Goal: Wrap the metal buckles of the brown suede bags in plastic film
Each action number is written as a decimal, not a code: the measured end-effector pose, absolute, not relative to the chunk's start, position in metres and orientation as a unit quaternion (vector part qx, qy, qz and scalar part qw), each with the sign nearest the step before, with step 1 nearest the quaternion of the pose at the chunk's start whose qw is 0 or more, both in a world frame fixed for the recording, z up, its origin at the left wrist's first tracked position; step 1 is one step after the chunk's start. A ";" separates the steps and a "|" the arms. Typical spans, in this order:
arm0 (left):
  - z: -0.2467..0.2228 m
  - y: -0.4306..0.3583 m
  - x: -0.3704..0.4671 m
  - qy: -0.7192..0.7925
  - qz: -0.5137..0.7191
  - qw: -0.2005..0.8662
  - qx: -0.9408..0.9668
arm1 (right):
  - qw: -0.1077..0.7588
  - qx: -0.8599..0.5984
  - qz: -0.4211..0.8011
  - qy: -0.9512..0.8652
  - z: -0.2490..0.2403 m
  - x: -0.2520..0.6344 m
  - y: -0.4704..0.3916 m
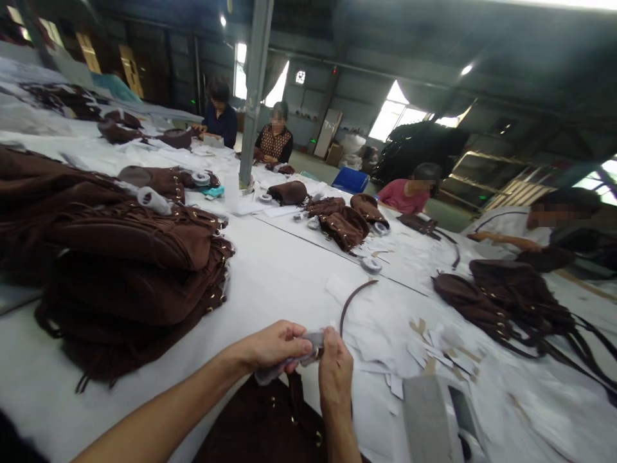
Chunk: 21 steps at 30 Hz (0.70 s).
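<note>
My left hand (pixel 282 347) is closed on a strip of greyish translucent wrapping (pixel 270 373), thumb pressed on top. Right against it, my right hand (pixel 336 366) pinches the other end of the wrapped piece, where a bit of metal shows between the hands. A thin brown strap (pixel 348 305) curves up and away from behind my right fingers; how it joins the wrapped piece is hidden. Below both hands lies a dark brown bag (pixel 260 424) with gold-coloured eyelets, its strap rising towards my fingers.
Stacked brown bags (pixel 139 276) fill the left. Paper scraps (pixel 376 341) and a grey tape dispenser (pixel 434 418) lie to the right. More brown bags (pixel 515 302) and tape rolls (pixel 371 265) are farther off. A post (pixel 253 96) rises behind; several people sit around the table.
</note>
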<state>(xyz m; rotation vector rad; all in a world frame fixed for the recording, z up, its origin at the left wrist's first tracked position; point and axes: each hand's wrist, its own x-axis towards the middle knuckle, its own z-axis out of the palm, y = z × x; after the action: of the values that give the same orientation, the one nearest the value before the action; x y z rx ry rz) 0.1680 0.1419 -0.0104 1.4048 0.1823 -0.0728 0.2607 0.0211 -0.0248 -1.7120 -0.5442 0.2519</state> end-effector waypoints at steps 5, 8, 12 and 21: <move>0.034 0.130 0.127 0.076 -0.059 0.693 0.715 | 0.555 -0.739 0.117 -0.363 0.031 0.234 -0.007; 0.052 0.108 0.109 0.060 -0.041 0.671 0.738 | 0.509 -0.748 0.110 -0.411 0.042 0.208 -0.023; 0.052 0.077 0.091 0.063 -0.016 0.664 0.745 | 0.585 -0.706 0.176 -0.358 0.030 0.180 -0.041; 0.039 0.044 0.054 0.074 -0.035 0.655 0.751 | 0.603 -0.658 0.242 -0.380 0.030 0.150 -0.083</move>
<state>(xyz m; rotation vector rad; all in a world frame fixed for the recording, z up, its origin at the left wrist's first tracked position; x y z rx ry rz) 0.0539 0.0444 0.0388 1.7026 0.1672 -0.0800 0.1498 -0.0826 0.0303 -1.5238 -0.8796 0.5594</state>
